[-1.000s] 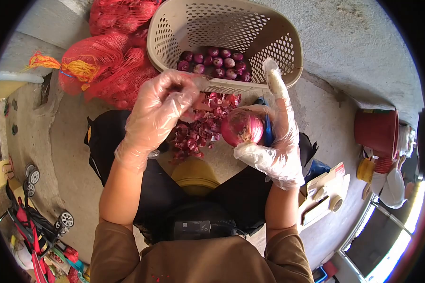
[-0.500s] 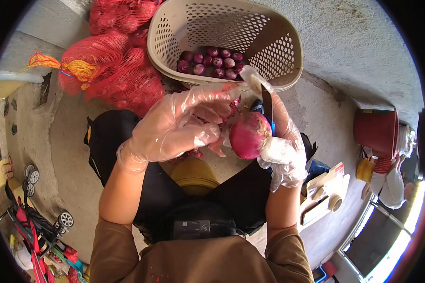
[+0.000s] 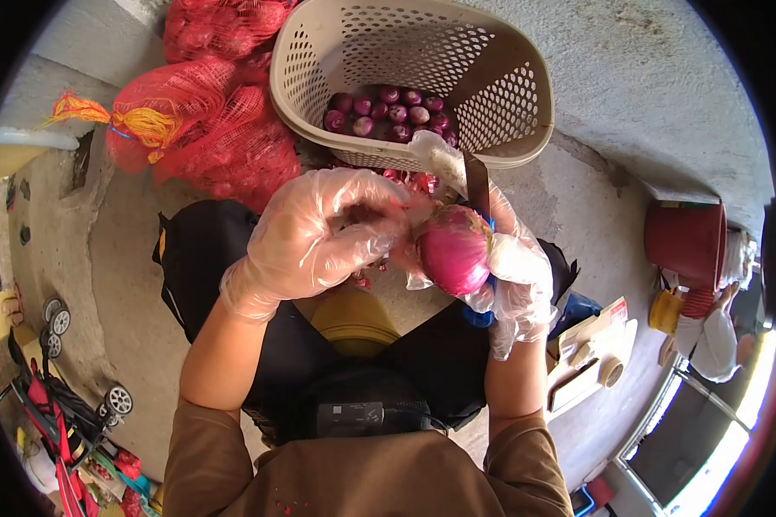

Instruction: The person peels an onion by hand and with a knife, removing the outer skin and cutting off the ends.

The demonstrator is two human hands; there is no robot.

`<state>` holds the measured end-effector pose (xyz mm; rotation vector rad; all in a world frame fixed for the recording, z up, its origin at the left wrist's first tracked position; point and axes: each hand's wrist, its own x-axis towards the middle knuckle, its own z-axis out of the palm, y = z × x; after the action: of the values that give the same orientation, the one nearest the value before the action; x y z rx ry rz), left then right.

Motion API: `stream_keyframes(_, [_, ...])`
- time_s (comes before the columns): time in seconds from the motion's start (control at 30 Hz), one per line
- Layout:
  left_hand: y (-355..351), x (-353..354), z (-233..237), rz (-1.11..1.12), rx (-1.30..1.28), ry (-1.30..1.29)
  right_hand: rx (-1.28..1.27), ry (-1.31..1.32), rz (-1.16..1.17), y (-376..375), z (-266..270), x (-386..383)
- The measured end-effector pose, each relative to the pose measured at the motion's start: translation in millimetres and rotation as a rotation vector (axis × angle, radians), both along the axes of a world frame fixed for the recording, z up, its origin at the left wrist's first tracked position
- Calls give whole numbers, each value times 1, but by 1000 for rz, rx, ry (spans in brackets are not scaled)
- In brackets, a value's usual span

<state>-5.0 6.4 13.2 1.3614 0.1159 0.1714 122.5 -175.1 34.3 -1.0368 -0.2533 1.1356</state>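
Note:
My right hand (image 3: 522, 280), in a clear plastic glove, holds a large red onion (image 3: 453, 254) with its thumb against the onion's side. A knife (image 3: 478, 185) with a dark blade and blue handle is in the same hand, blade pointing up behind the onion. The gloved left hand (image 3: 315, 233) is closed, thumb and fingers pinched together at the onion's left side. Whatever lies between those fingertips is hard to make out. Reddish onion skins (image 3: 418, 181) lie beyond the hands, partly hidden.
A beige perforated basket (image 3: 539, 142) holds several peeled red onions (image 3: 397, 113). Red mesh sacks (image 3: 224, 129) of onions stand left of it. Between my legs is a yellow round object (image 3: 353, 323). A maroon bin (image 3: 685, 244) stands right, a folded stroller (image 3: 60, 405) lower left.
My left hand's fingers have closed into a pinch beside the onion. The right hand has shifted slightly left, the onion has turned a little, and more of the knife shows.

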Motion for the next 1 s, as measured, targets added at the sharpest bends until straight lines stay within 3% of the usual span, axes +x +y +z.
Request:
stream_keyframes(0.1, [4, -1, -4, 24, 79, 42, -25, -5, -101, 6, 0, -7])
stream_keyframes(0.17, [1, 3, 3, 15, 161, -83, -53, -8, -105, 5, 1, -7])
stream_keyframes(0.27, [-2, 7, 5, -52, 247, -171, -79, 12, 8, -8, -1, 3])
stream_keyframes(0.43, [-3, 8, 5, -31, 544, -211, -48, 72, -25, -6, -4, -2])
stream_keyframes(0.53, [-2, 1, 7, -51, 136, -83, -47, 96, -75, -1, -3, -6])
stream_keyframes(0.63, [-2, 1, -2, 11, 31, -79, 11, 56, 22, -3, -3, 2])
stream_keyframes(0.77, [0, -1, 2, -2, 197, -69, 87, 160, 43, -13, -17, 1])
stream_keyframes(0.87, [8, 5, 4, 22, 449, -230, -32, 99, 18, -8, -4, -2])
stream_keyframes(1.0, [1, 4, 5, 130, 416, -166, 50, 1, 86, 0, 4, -1])
